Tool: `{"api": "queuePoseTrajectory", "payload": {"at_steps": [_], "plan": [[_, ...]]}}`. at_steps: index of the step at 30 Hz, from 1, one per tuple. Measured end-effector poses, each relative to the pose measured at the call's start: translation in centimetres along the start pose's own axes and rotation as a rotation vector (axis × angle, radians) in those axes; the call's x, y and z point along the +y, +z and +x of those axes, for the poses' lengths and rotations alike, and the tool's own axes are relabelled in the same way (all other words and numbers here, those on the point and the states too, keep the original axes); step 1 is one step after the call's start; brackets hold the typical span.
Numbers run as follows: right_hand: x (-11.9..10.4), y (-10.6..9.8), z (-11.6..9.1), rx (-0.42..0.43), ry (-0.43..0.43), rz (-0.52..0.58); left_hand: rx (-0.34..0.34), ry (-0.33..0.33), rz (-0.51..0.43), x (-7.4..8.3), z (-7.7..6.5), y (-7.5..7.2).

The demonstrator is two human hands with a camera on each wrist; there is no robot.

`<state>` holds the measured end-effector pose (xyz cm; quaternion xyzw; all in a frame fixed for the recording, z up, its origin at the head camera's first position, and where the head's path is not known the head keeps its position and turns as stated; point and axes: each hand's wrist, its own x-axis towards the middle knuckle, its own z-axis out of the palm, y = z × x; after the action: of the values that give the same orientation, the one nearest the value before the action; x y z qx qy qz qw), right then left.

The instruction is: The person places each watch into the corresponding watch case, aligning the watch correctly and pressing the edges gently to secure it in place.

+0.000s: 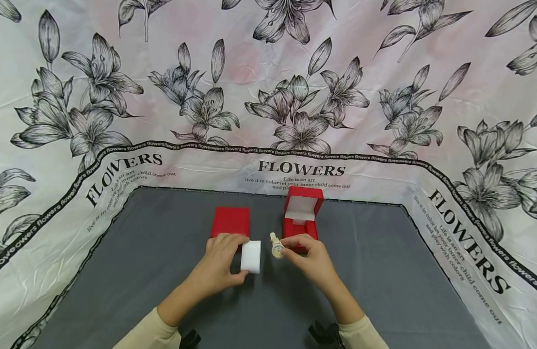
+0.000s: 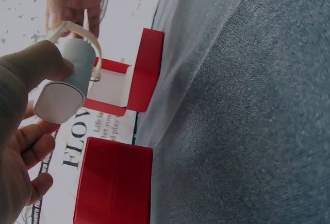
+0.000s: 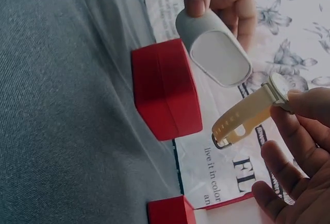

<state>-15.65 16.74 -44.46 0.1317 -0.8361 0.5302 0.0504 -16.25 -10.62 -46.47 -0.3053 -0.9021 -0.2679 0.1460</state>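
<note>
My left hand (image 1: 218,264) pinches a white watch cushion (image 1: 251,257) between thumb and fingers, above the table. Just to its right, a cream wristwatch (image 1: 277,246) with a pale dial is held by the case between thumb and fingers of my right hand (image 1: 312,259). In the right wrist view the watch strap (image 3: 242,113) forms a buckled loop, apart from the cushion (image 3: 219,54). Behind the right hand stands a red watch box (image 1: 304,191), lid up, with a white-lined lid. A second red box (image 1: 231,220), its lid down, sits behind the left hand.
Dark grey cloth (image 1: 133,281) covers the tabletop, with slight creases. A white floral sheet (image 1: 233,169) with printed lettering borders it at the back and sides. Black straps (image 1: 325,334) show near both wrists.
</note>
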Motion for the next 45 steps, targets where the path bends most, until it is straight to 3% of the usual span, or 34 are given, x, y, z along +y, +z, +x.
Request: {"api": "queuePoseTrajectory", "payload": {"at_steps": [5, 14, 24, 29, 33, 38, 45], "plan": [[-0.2, -0.2, -0.1, 0.007, -0.008, 0.017, -0.001, 0.029, -0.012, 0.4, 0.1, 0.2], [-0.1, 0.7, 0.1, -0.056, -0.047, 0.041, -0.023, 0.066, 0.004, 0.8, 0.2, 0.6], [0.0, 1.1, 0.1, -0.112, 0.011, 0.073, 0.16, 0.175, 0.015, 0.8, 0.3, 1.5], [0.1, 1.0, 0.2, -0.109, 0.011, 0.113, 0.177, 0.167, 0.003, 0.9, 0.4, 1.6], [0.3, 1.4, 0.4, -0.053, 0.011, 0.095, 0.185, 0.141, -0.025, 0.8, 0.5, 1.7], [0.9, 1.7, 0.6, 0.021, -0.112, 0.033, 0.236, 0.142, -0.071, 0.7, 0.8, 1.8], [1.5, 1.3, 1.0, -0.047, -0.406, -0.057, 0.297, 0.12, -0.133, 0.5, 1.1, 1.7]]}}
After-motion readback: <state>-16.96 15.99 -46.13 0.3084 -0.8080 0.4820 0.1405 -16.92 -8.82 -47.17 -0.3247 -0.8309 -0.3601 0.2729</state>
